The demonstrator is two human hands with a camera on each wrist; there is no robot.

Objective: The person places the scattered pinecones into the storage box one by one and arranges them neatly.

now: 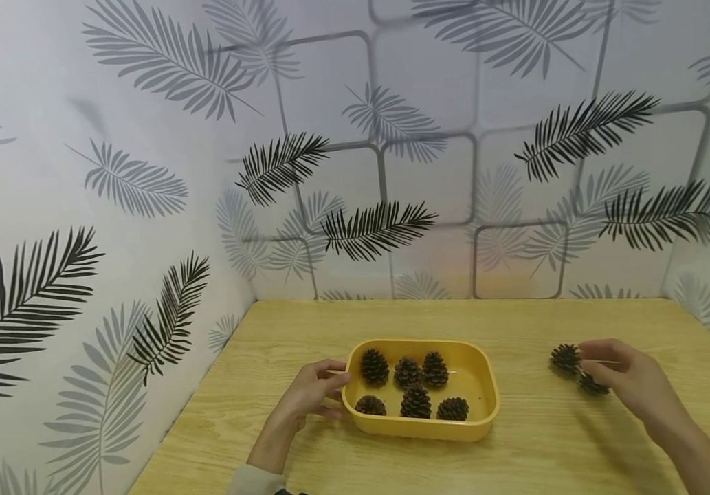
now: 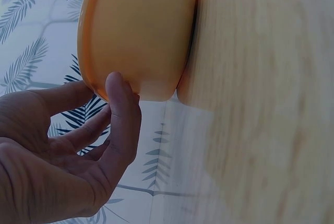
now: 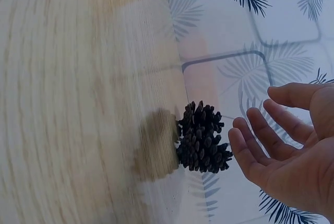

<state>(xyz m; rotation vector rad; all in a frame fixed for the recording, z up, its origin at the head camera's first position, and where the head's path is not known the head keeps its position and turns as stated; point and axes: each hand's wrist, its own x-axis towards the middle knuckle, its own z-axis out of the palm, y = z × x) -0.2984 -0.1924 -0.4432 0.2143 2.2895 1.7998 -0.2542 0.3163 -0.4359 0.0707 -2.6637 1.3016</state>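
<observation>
A yellow tray (image 1: 419, 430) with rounded corners stands on the table, several brown pine cones (image 1: 416, 401) inside it. My left hand (image 1: 314, 392) holds its left end. In the left wrist view one digit reaches the rim and a fingertip lies against the outer wall of the tray (image 2: 141, 31). To the right, two more pine cones (image 1: 565, 357) sit close together on the table. My right hand (image 1: 633, 381) is just beside them, partly covering the nearer one. The right wrist view shows its fingers (image 3: 263, 135) spread loosely, a small gap away from the cones (image 3: 203, 140).
The wood-grain table (image 1: 305, 323) ends at the back against a pale wall covering (image 1: 429, 185) with leaf prints. Another leaf-printed covering (image 1: 82, 275) rises along the left side. Table surface lies between the tray and the two loose cones.
</observation>
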